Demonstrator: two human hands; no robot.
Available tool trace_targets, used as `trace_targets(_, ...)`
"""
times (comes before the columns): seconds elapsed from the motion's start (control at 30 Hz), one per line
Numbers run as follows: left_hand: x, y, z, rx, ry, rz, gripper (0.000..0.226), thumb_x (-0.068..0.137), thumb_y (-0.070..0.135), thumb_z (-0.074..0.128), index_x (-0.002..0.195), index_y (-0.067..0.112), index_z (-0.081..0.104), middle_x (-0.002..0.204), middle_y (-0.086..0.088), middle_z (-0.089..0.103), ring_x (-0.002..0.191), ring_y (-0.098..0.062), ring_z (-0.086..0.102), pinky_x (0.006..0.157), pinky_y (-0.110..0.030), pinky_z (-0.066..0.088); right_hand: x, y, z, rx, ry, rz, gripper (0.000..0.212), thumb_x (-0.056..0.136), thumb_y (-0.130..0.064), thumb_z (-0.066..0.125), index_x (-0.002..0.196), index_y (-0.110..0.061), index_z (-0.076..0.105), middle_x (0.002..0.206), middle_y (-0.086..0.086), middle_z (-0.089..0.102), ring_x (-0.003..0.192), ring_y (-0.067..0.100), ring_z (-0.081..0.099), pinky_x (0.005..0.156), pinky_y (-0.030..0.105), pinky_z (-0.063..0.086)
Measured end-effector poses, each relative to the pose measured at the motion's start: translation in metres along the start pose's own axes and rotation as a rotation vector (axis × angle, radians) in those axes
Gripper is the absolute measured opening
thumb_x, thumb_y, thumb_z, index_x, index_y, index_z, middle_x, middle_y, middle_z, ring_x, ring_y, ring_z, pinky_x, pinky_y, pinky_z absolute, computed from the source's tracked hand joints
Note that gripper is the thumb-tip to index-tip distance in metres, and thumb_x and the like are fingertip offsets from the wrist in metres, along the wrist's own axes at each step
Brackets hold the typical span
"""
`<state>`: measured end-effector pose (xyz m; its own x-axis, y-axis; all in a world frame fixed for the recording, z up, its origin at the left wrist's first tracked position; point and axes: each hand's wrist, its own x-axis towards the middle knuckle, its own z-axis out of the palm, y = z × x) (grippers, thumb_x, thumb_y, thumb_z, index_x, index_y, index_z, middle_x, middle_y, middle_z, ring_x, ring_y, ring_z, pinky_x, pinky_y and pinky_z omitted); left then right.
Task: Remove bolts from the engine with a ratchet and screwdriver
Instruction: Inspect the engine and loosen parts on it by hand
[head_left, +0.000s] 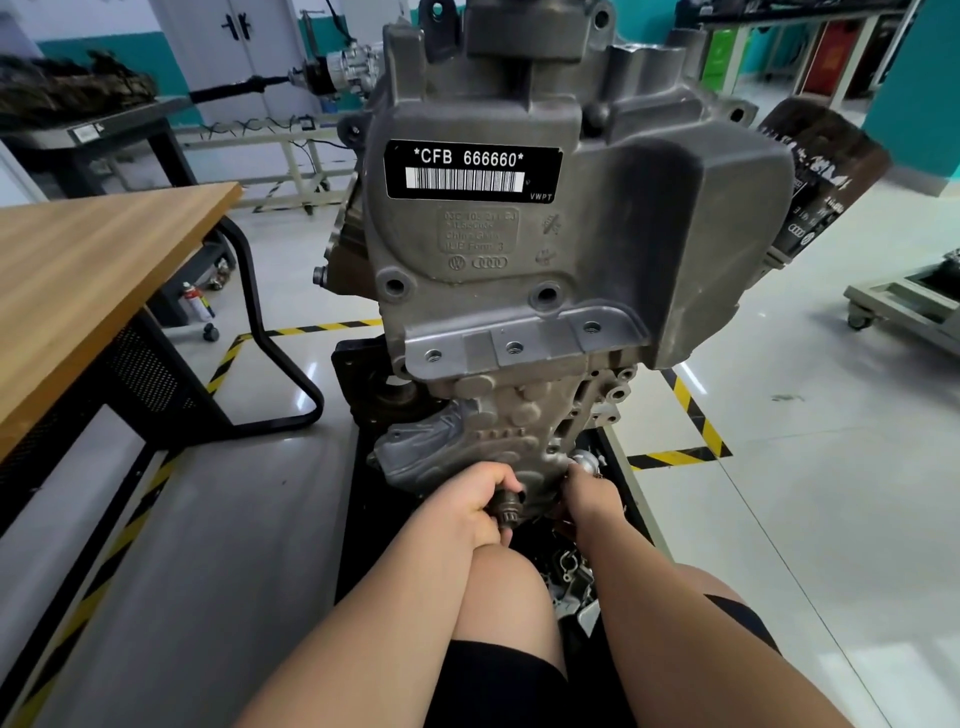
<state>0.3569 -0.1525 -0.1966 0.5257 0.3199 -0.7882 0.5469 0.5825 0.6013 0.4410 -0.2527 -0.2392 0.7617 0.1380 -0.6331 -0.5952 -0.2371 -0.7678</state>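
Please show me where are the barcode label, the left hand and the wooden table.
barcode label (474, 170): head view, middle of the black plate.
left hand (479, 505): head view, back of the hand.
wooden table (78, 291): head view, bare part of its top.

The room is bright, with even light from above, and nothing casts a hard shadow. The pale floor shines with soft white glare, strongest to my right. The upper part of the engine is well lit and its label reads sharp. Lower down it sinks into shade, and there my left hand, the dark tool it grips and my right hand look a little soft. The wide lens bows the table and stretches the edges. The far room is slightly hazy.
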Motion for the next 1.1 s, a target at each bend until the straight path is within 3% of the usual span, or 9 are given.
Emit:
trace_targets(0.1, -0.0005, 0.0004, -0.0006, -0.003, 0.002, -0.009, 0.004, 0.078, 0.008, 0.053, 0.080, 0.010, 0.050, 0.081, -0.007, 0.041, 0.066, -0.018, 0.035, 0.057, -0.025, 0.031, 0.0024, -0.0007, -0.0015, 0.123, -0.032, 0.059, 0.022, 0.093, -0.024, 0.057, 0.084, -0.004, 0.059, 0.078, 0.013, 0.059, 0.062, 0.025, 0.055, 0.051, 0.030, 0.046)
trace_targets(0.2, -0.0010, 0.0002, -0.0002, -0.011, 0.000, -0.014, 0.003, 0.078, 0.008, 0.053, 0.079, 0.010, 0.051, 0.082, -0.007, 0.042, 0.066, -0.018, 0.036, 0.057, -0.026, 0.031, 0.0050, -0.0009, -0.0019, 0.114, -0.022, 0.062, 0.026, 0.097, -0.027, 0.048, 0.091, -0.005, 0.060, 0.087, 0.014, 0.060, 0.066, 0.026, 0.055, 0.054, 0.032, 0.047)
trace_targets(0.3, -0.0007, -0.0002, -0.0004, -0.015, 0.002, -0.016, 0.005, 0.077, 0.008, 0.053, 0.081, 0.009, 0.050, 0.083, -0.008, 0.042, 0.067, -0.018, 0.036, 0.056, -0.026, 0.032, 0.0048, 0.0006, 0.0002, 0.019, 0.027, 0.005, 0.036, 0.096, -0.035, 0.045, 0.102, -0.003, 0.061, 0.097, 0.016, 0.064, 0.084, 0.033, 0.063, 0.076, 0.041, 0.055)
trace_targets(0.43, -0.0022, -0.0007, 0.0001, -0.016, -0.001, -0.013, 0.004, 0.079, 0.008, 0.053, 0.080, 0.009, 0.050, 0.082, -0.008, 0.042, 0.065, -0.017, 0.036, 0.056, -0.026, 0.031, 0.0021, 0.0001, 0.0001, 0.133, -0.034, 0.052, 0.019, 0.091, -0.023, 0.056, 0.084, -0.006, 0.059, 0.072, 0.010, 0.057, 0.056, 0.022, 0.052, 0.048, 0.027, 0.044)
trace_targets(0.53, -0.0020, -0.0008, 0.0001, -0.015, -0.004, -0.011, 0.003, 0.079, 0.008, 0.054, 0.080, 0.009, 0.050, 0.082, -0.008, 0.042, 0.066, -0.018, 0.037, 0.057, -0.026, 0.032, 0.0062, -0.0018, -0.0011, 0.139, -0.044, 0.072, 0.021, 0.096, -0.024, 0.050, 0.088, -0.007, 0.059, 0.075, 0.010, 0.057, 0.059, 0.022, 0.051, 0.051, 0.029, 0.045)
trace_targets(0.67, -0.0009, -0.0009, -0.0006, -0.010, -0.004, -0.017, 0.006, 0.079, 0.009, 0.055, 0.082, 0.009, 0.050, 0.082, -0.008, 0.043, 0.066, -0.018, 0.037, 0.056, -0.025, 0.033, 0.0071, 0.0002, 0.0001, 0.044, 0.018, 0.007, 0.032, 0.095, -0.034, 0.048, 0.096, -0.005, 0.061, 0.090, 0.013, 0.064, 0.076, 0.031, 0.062, 0.070, 0.039, 0.053)
trace_targets(0.8, -0.0023, -0.0004, -0.0011, -0.001, -0.004, -0.021, 0.006, 0.079, 0.010, 0.056, 0.083, 0.010, 0.051, 0.084, -0.007, 0.043, 0.067, -0.018, 0.038, 0.056, -0.025, 0.035, 0.0062, -0.0011, 0.0006, 0.073, -0.004, 0.027, 0.020, 0.093, -0.022, 0.053, 0.087, -0.004, 0.059, 0.072, 0.012, 0.057, 0.058, 0.024, 0.053, 0.049, 0.029, 0.045)
trace_targets(0.97, -0.0016, -0.0014, -0.0010, -0.004, 0.001, -0.021, 0.007, 0.078, 0.010, 0.056, 0.083, 0.010, 0.052, 0.084, -0.008, 0.042, 0.069, -0.018, 0.038, 0.059, -0.027, 0.036, 0.0078, -0.0046, -0.0017, -0.008, 0.027, 0.006, 0.032, 0.094, -0.031, 0.049, 0.100, -0.002, 0.061, 0.091, 0.016, 0.064, 0.073, 0.031, 0.060, 0.065, 0.037, 0.050)
trace_targets(1.1, -0.0030, -0.0016, -0.0021, -0.030, -0.004, -0.029, 0.009, 0.077, 0.011, 0.058, 0.085, 0.010, 0.054, 0.087, -0.008, 0.043, 0.071, -0.019, 0.039, 0.058, -0.028, 0.037, 0.0065, -0.0050, -0.0028, 0.000, -0.020, 0.048, 0.015, 0.089, -0.015, 0.051, 0.090, -0.003, 0.060, 0.077, 0.015, 0.059, 0.061, 0.028, 0.055, 0.051, 0.030, 0.046)
